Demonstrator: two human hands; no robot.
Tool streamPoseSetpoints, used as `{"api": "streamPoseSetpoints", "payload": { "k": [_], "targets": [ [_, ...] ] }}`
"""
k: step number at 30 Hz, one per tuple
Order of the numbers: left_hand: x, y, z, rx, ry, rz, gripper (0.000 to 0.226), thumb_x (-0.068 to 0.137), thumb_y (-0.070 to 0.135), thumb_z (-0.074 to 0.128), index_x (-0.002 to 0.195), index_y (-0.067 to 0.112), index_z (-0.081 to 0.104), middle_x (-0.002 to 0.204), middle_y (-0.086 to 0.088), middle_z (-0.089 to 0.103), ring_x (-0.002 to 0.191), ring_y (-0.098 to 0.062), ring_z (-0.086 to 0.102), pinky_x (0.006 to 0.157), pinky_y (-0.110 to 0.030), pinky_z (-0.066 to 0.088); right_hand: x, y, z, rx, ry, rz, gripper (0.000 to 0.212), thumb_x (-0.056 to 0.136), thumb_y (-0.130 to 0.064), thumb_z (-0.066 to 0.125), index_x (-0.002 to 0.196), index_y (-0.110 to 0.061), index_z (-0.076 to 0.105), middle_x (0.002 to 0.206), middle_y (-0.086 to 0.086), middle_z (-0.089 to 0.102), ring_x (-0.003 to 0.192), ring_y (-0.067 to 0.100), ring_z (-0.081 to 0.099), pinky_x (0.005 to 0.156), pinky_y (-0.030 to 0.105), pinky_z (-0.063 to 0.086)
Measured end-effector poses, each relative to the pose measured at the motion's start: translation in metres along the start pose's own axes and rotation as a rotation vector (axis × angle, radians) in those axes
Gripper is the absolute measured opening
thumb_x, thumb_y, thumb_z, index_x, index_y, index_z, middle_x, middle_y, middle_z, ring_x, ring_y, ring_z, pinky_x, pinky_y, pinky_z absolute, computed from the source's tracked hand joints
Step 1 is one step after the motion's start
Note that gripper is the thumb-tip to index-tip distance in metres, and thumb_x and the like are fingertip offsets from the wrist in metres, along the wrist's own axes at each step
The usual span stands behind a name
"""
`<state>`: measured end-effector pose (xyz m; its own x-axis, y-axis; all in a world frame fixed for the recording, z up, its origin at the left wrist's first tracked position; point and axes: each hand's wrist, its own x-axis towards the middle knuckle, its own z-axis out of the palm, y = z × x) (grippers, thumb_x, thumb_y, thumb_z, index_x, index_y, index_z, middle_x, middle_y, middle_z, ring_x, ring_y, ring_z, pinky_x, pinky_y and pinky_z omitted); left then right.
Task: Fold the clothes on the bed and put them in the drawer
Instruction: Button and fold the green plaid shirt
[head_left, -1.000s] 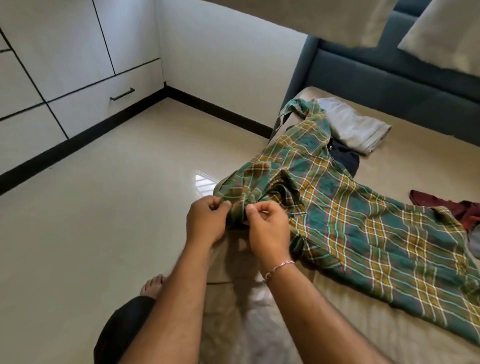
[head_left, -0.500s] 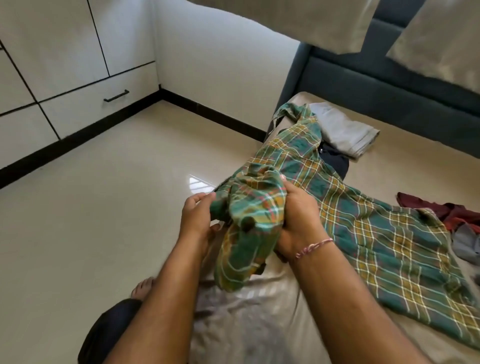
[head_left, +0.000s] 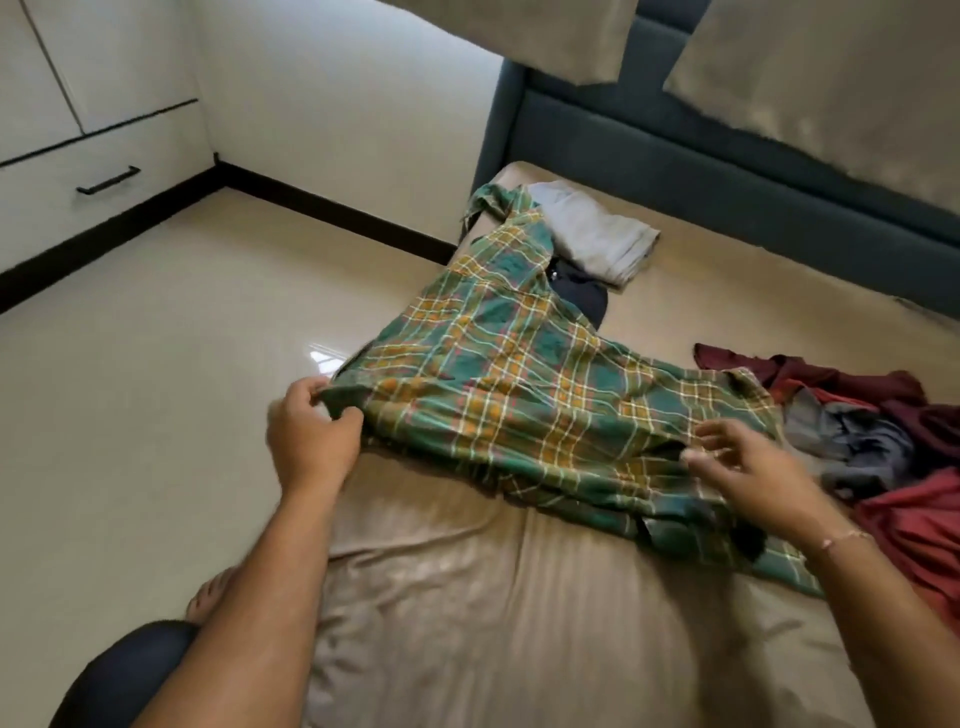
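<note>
Shirt (head_left: 524, 395), bunched btwn both hands half a sec ago, now lies spread across the bed (head_left: 467, 613), near its floor-side edge. Left hand (head_left: 311, 436) pinches the shirt's corner w/ thumb & fingers. Right hand (head_left: 753, 467) is over the other end, fingers spread, loose; blurred, can't tell if touching. Grey folded cloth (head_left: 597, 234) beyond; red clothes (head_left: 914, 519) at right. Drawer (head_left: 104, 192) across the floor.

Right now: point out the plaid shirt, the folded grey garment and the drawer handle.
plaid shirt (head_left: 519, 384), head view, middle of the spread cloth.
folded grey garment (head_left: 597, 234), head view, top of the fold.
drawer handle (head_left: 108, 181), head view, middle of the bar.
</note>
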<state>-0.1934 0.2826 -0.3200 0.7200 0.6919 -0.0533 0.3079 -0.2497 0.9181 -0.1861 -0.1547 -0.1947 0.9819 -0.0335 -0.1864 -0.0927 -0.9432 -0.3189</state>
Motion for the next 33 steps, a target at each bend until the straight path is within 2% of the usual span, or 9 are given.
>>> {"api": "streamPoseSetpoints", "payload": {
  "k": [4, 8, 12, 16, 18, 21, 26, 29, 33],
  "targets": [
    [-0.024, 0.019, 0.001, 0.203, 0.090, 0.560, 0.060, 0.077, 0.024, 0.072, 0.135, 0.014, 0.059, 0.133, -0.014, 0.057, 0.124, -0.035, 0.049, 0.107, -0.045, 0.040, -0.023, 0.066, 0.044, -0.103, 0.037, 0.009, 0.107, 0.068, -0.091, 0.057, 0.152, -0.026, 0.040, 0.145, -0.004, 0.047, 0.133, 0.021, 0.047, 0.114, 0.043, 0.041],
    [-0.055, 0.016, 0.025, 0.520, -0.221, 0.858, 0.087, 0.074, 0.046, 0.069, 0.154, 0.022, 0.043, 0.157, -0.010, 0.041, 0.146, -0.033, 0.038, 0.118, -0.055, 0.032, -0.040, 0.100, 0.068, -0.046, 0.132, 0.156, 0.115, 0.062, -0.063, 0.090, 0.156, -0.023, 0.036, 0.153, 0.003, 0.043, 0.141, 0.025, 0.042, 0.118, 0.045, 0.036],
    [-0.071, 0.009, 0.046, 0.713, -0.267, 0.920, 0.086, 0.072, 0.045, 0.065, 0.153, 0.023, 0.047, 0.160, -0.007, 0.042, 0.151, -0.030, 0.036, 0.123, -0.059, 0.018, -0.035, 0.095, 0.071, 0.461, 0.244, 0.105, 0.041, 0.085, -0.006, 0.081, 0.114, -0.032, 0.070, 0.117, 0.001, 0.073, 0.111, 0.027, 0.069, 0.097, 0.046, 0.056],
    [-0.064, 0.019, 0.039, 0.475, -0.096, 0.875, 0.038, 0.080, 0.028, 0.061, 0.115, 0.023, 0.075, 0.126, -0.001, 0.067, 0.118, -0.030, 0.061, 0.103, -0.051, 0.041, -0.032, 0.088, 0.056, 1.165, 0.473, 0.294, 0.042, 0.097, 0.007, 0.051, 0.093, -0.026, 0.076, 0.114, 0.019, 0.074, 0.100, 0.035, 0.069, 0.091, 0.053, 0.058],
    [-0.057, 0.028, 0.031, 0.352, -0.047, 0.851, 0.027, 0.087, 0.021, 0.059, 0.106, 0.019, 0.077, 0.114, -0.002, 0.070, 0.106, -0.031, 0.063, 0.092, -0.046, 0.046, -0.036, 0.087, 0.035, 1.323, 0.567, 0.276, 0.042, 0.099, 0.008, 0.045, 0.096, -0.025, 0.070, 0.111, 0.013, 0.071, 0.094, 0.021, 0.069, 0.081, 0.037, 0.062],
    [-0.046, 0.048, 0.024, 0.269, -0.007, 0.807, 0.024, 0.093, 0.016, 0.057, 0.109, 0.016, 0.075, 0.108, -0.005, 0.071, 0.101, -0.029, 0.063, 0.087, -0.042, 0.048, -0.041, 0.105, -0.007, 0.896, 0.731, -0.030, 0.040, 0.099, 0.009, 0.054, 0.108, -0.028, 0.065, 0.098, -0.002, 0.067, 0.081, 0.001, 0.066, 0.072, 0.014, 0.056],
    [-0.016, 0.071, 0.028, 0.333, 0.067, 0.794, 0.015, 0.096, 0.016, 0.060, 0.102, 0.012, 0.073, 0.101, -0.010, 0.073, 0.093, -0.035, 0.064, 0.077, -0.042, 0.047, -0.030, 0.144, -0.038, 0.123, 0.428, -0.217, 0.059, 0.074, 0.004, 0.086, 0.121, -0.026, 0.069, 0.094, -0.003, 0.062, 0.083, 0.020, 0.062, 0.069, 0.038, 0.056],
    [-0.008, 0.083, 0.033, 0.360, 0.083, 0.805, 0.012, 0.096, 0.017, 0.065, 0.098, 0.010, 0.074, 0.097, -0.011, 0.072, 0.090, -0.035, 0.064, 0.076, -0.043, 0.048, -0.024, 0.152, -0.032, -0.066, 0.645, -0.203, 0.041, 0.075, 0.008, 0.077, 0.109, -0.014, 0.072, 0.098, 0.006, 0.060, 0.088, 0.028, 0.057, 0.074, 0.048, 0.051],
    [-0.008, 0.088, 0.028, 0.437, 0.137, 0.942, 0.010, 0.095, 0.019, 0.066, 0.098, 0.012, 0.072, 0.097, -0.011, 0.069, 0.091, -0.036, 0.058, 0.080, -0.047, 0.044, -0.011, 0.174, -0.013, -0.105, 0.871, -0.018, 0.028, 0.083, -0.005, 0.069, 0.103, -0.023, 0.065, 0.098, 0.010, 0.060, 0.093, 0.040, 0.056, 0.078, 0.060, 0.045]
  ]
}}
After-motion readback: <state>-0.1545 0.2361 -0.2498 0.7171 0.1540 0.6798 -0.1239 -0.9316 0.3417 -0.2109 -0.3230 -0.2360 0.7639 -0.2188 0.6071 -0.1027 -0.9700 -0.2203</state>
